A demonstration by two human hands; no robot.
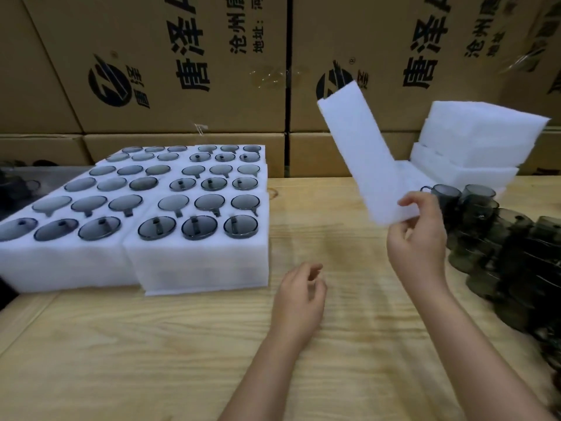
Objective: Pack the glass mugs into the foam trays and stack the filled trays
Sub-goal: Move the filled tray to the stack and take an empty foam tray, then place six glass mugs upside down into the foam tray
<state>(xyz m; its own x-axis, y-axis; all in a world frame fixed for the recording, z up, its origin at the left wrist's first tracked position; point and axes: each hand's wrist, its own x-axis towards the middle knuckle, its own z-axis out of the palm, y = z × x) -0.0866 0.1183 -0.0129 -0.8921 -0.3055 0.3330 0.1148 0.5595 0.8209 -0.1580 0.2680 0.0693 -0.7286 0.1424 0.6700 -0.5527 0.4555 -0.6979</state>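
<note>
Foam tray (367,153) tilted, lower edge pinched by right hand (419,238) fingers (409,202)

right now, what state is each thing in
foam tray, tilted, lifted off the table
right hand, pinches the foam tray's lower edge
left hand, relaxed, holds nothing
filled trays, every visible hole holds a mug
spare trays, piled unevenly
loose mugs, unpacked, heaped on the table

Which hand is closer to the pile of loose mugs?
Right. The right hand, holding a foam tray, is just beside the loose mugs; the left hand is farther away, over the table.
</note>
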